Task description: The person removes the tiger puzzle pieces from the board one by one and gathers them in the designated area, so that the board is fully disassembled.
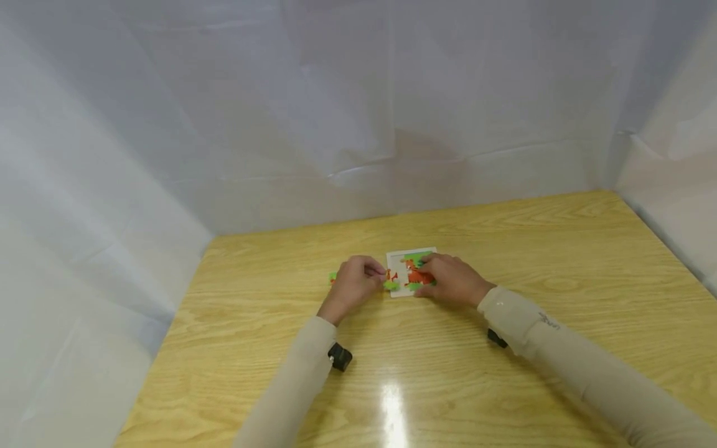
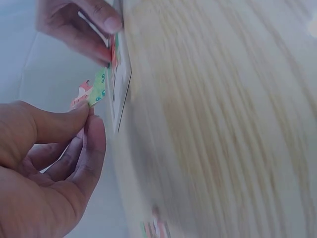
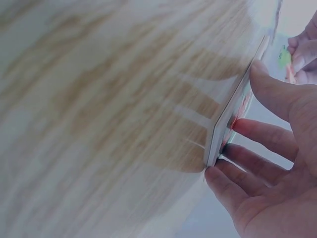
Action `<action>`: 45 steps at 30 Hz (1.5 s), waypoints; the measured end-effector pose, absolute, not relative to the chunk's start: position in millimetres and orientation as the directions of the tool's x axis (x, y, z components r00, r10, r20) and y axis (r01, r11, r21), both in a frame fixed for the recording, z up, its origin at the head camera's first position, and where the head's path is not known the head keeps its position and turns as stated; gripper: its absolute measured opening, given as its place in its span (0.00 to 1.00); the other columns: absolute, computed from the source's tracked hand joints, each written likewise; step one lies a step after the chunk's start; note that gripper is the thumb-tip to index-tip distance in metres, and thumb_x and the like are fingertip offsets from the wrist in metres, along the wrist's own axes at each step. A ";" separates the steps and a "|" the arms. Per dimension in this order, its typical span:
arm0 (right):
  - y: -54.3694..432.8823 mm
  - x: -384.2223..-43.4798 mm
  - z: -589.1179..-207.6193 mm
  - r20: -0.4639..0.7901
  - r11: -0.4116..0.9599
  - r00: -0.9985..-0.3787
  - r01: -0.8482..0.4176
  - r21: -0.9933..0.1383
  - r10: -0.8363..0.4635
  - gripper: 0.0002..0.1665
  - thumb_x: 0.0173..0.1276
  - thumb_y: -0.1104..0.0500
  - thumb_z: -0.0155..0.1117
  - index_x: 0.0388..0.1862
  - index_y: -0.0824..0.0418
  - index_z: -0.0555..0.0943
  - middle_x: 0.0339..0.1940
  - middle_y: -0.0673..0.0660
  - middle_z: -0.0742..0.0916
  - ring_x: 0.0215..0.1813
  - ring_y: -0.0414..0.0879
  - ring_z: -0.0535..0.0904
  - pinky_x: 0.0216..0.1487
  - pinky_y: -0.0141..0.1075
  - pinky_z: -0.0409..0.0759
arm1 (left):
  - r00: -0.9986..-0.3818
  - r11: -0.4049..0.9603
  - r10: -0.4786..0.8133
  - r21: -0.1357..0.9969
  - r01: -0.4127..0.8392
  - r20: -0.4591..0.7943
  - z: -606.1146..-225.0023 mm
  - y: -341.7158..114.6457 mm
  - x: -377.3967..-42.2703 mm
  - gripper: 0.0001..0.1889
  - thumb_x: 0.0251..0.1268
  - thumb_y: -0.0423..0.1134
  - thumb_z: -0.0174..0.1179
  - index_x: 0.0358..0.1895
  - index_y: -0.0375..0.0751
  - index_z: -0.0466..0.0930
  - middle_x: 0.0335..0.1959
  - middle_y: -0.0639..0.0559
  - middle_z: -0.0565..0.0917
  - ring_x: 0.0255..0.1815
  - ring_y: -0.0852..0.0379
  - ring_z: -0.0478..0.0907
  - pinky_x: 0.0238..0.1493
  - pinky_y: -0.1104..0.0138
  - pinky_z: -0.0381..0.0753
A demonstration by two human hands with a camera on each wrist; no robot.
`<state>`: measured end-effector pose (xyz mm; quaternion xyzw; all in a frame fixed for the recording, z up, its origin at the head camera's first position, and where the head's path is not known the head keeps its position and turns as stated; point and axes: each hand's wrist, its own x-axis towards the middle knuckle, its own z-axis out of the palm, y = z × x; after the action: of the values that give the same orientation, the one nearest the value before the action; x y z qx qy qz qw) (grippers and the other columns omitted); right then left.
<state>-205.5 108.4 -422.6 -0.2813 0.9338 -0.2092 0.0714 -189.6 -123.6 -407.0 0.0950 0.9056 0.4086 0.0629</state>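
Note:
My left hand (image 1: 354, 284) pinches a jigsaw puzzle piece (image 2: 98, 88) between thumb and fingertips. Green with dots and some red shows on the piece, which is tilted above the left part of a small white-rimmed puzzle board (image 1: 395, 256). Part of a red and green animal picture fills the board's right side. Across that side lies my right hand (image 1: 456, 282). In the right wrist view its thumb is at one edge of the board, the little finger at a corner, and other fingertips touch the picture. The right hand hides part of the picture.
Another puzzle piece (image 1: 332, 278) lies on the wooden table (image 1: 269, 323), partly behind my left hand. White sheeting (image 1: 313, 124) hangs behind the table and at both sides. Dark wrist devices (image 1: 340, 357) sit below both wrists.

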 end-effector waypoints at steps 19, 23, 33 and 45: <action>114.1 -202.1 -424.8 0.008 0.735 -0.822 -0.514 -0.443 -0.570 0.27 0.65 0.49 0.75 0.53 0.69 0.86 0.64 0.69 0.81 0.65 0.62 0.77 0.63 0.57 0.74 | -0.983 0.646 0.166 0.761 0.051 -0.075 -397.3 -182.2 -169.3 0.02 0.69 0.34 0.66 0.40 0.39 0.86 0.34 0.48 0.85 0.35 0.51 0.83 0.34 0.61 0.83; 114.4 -200.8 -423.7 -0.005 0.739 -0.826 -0.502 -0.449 -0.564 0.31 0.65 0.49 0.75 0.58 0.69 0.83 0.65 0.68 0.80 0.65 0.62 0.76 0.63 0.57 0.74 | -0.983 0.658 0.157 0.753 0.032 -0.095 -395.7 -191.1 -163.8 0.03 0.69 0.35 0.66 0.40 0.40 0.86 0.34 0.49 0.85 0.36 0.51 0.83 0.34 0.61 0.81; 119.0 -200.6 -423.3 -0.016 0.739 -0.824 -0.499 -0.453 -0.566 0.34 0.65 0.49 0.75 0.62 0.68 0.81 0.68 0.68 0.78 0.66 0.62 0.76 0.63 0.56 0.74 | -0.976 0.675 0.151 0.738 -0.014 -0.157 -396.8 -208.1 -154.2 0.02 0.67 0.30 0.66 0.39 0.37 0.87 0.33 0.48 0.85 0.34 0.54 0.82 0.35 0.63 0.82; 124.6 -198.5 -424.9 -0.020 0.736 -0.821 -0.501 -0.455 -0.571 0.35 0.64 0.49 0.76 0.62 0.70 0.81 0.68 0.70 0.77 0.68 0.65 0.74 0.65 0.57 0.73 | -0.957 0.628 0.140 0.770 -0.112 -0.253 -400.9 -220.1 -146.7 0.03 0.67 0.28 0.64 0.39 0.33 0.87 0.32 0.45 0.85 0.33 0.53 0.83 0.38 0.60 0.85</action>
<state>-198.5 124.6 -424.9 -0.2888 0.9283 -0.2202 0.0795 -146.7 -220.1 -400.9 0.0078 0.8905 0.4309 0.1460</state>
